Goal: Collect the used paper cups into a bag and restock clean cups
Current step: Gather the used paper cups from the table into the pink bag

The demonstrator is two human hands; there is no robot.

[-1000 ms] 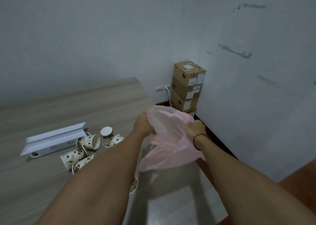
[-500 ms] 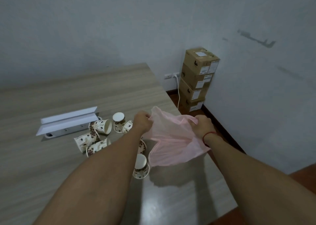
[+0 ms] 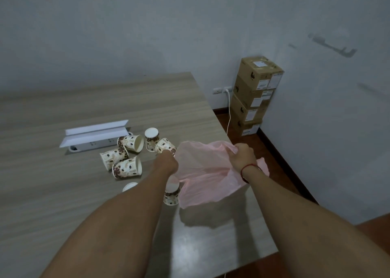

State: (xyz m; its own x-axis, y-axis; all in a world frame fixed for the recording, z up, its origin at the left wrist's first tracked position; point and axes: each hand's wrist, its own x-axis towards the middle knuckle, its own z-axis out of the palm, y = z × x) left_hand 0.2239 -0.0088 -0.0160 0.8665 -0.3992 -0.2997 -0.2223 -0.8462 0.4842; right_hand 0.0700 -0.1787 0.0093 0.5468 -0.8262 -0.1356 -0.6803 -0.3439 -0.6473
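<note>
Bag between left hand and right hand, one edge in each.

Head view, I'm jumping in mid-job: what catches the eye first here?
The pink plastic bag draws the eye first, gripped between the left hand and the right hand above the table's right side. Next are the bean-print paper cups scattered to its left on the wooden table, several tipped on their sides. A stack of cardboard boxes stands in the far corner.
</note>
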